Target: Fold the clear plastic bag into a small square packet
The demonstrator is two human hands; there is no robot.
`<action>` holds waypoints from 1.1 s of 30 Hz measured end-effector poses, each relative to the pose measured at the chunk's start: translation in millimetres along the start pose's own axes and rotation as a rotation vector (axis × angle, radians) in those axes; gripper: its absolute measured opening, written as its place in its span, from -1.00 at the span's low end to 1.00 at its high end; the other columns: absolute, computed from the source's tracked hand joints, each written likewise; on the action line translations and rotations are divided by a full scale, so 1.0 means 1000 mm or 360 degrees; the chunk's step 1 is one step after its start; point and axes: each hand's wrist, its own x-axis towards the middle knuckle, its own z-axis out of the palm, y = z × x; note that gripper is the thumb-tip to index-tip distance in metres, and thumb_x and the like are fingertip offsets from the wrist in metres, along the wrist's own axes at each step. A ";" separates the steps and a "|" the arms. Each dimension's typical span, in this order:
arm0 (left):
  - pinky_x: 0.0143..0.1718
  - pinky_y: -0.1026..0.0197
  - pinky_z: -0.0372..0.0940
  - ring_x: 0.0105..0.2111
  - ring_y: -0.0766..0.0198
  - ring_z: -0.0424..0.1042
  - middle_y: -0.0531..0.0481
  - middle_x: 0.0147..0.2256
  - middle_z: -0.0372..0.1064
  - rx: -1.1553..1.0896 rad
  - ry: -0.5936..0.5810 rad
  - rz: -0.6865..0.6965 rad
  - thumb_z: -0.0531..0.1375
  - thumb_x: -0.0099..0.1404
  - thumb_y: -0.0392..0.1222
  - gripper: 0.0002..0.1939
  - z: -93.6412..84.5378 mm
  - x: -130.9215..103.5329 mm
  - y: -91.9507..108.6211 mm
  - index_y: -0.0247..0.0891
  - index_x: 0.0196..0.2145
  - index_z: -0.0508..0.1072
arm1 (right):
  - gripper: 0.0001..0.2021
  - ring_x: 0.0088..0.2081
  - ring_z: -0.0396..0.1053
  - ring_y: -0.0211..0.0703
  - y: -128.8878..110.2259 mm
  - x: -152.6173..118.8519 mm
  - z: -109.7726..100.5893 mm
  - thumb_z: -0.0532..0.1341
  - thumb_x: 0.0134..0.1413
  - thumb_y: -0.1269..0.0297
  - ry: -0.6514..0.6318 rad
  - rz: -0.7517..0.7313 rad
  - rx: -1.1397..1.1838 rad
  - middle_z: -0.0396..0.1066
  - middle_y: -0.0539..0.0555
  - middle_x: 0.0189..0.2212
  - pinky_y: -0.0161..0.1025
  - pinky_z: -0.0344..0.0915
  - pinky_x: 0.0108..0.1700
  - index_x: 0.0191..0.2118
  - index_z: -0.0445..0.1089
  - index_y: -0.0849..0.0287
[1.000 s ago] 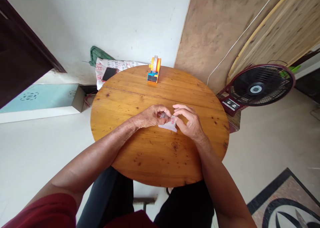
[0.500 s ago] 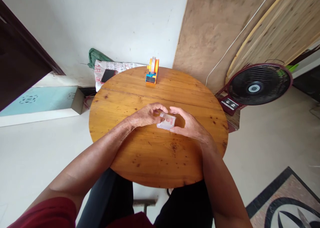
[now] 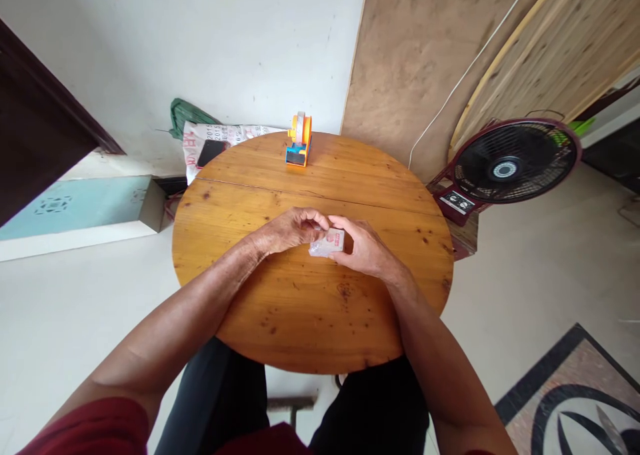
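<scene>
**A:** So what's being pinched mid-frame? The fingertips (image 3: 325, 223) of the left hand (image 3: 287, 232) are closed down on the near edge of a small clear plastic packet (image 3: 329, 243) with a red print, and the right hand (image 3: 367, 250) is clamped on the other end, thumb under and fingers curled over the top.

**B:** Yep, it's gripped from both sides. The packet is kept low, right at the wood, just above centre of the round wooden table (image 3: 310, 308). It looks like it's braced there so the flimsy plastic can be kept flat and steady between the two grips; whether it's actually touching the wood can't be told.

**A:** Both forearms are laid on the tabletop too, probably for the same steadiness.

**B:** Further out: an orange tape dispenser (image 3: 299, 140) is parked at the far rim, top centre of the frame, well apart from the hands. A printed bag (image 3: 220, 138) with a dark phone (image 3: 210, 152) on it is seen behind the table at upper left, and a floor fan (image 3: 513, 165) is standing at the right edge.
</scene>
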 end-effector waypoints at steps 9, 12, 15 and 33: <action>-0.24 0.25 0.27 -0.34 0.34 0.39 0.00 -0.29 0.45 -0.0172 0.0055 -0.0001 0.34 0.10 -0.03 -0.65 0.004 -0.001 0.004 -0.33 -0.27 0.44 | -0.34 0.00 0.40 -0.01 -0.004 -0.001 -0.010 0.33 -0.11 0.30 -0.0123 0.0099 0.0202 0.43 0.09 0.05 -0.07 0.29 0.05 0.18 0.23 0.03; -0.20 0.25 0.25 -0.32 0.34 0.39 0.00 -0.28 0.45 -0.0190 0.0208 0.0061 0.34 0.09 -0.05 -0.65 0.001 0.000 0.003 -0.32 -0.24 0.45 | -0.35 0.13 0.31 0.03 0.000 -0.005 -0.016 0.30 0.00 0.18 -0.0126 0.0139 0.0357 0.34 0.11 0.14 0.01 0.21 0.16 0.24 0.17 0.00; -0.31 0.29 0.22 -0.44 0.41 0.32 0.05 -0.39 0.41 -0.0093 0.0379 0.0047 0.34 0.05 -0.06 -0.67 -0.003 0.003 0.001 -0.33 -0.29 0.46 | -0.53 0.13 0.33 -0.05 0.009 -0.004 -0.017 0.16 0.17 0.13 0.0071 0.0251 0.0566 0.39 0.09 0.10 -0.02 0.21 0.18 0.19 0.22 0.02; -0.55 0.36 0.08 -0.56 0.47 0.21 0.09 -0.50 0.36 0.0004 0.0369 -0.0126 0.41 -0.06 0.06 -0.56 0.001 0.007 0.001 -0.35 -0.37 0.46 | -0.24 0.19 0.28 0.02 0.017 -0.008 -0.025 0.39 -0.10 0.23 -0.0338 0.0293 0.0597 0.30 0.15 0.18 0.03 0.22 0.20 0.26 0.14 0.00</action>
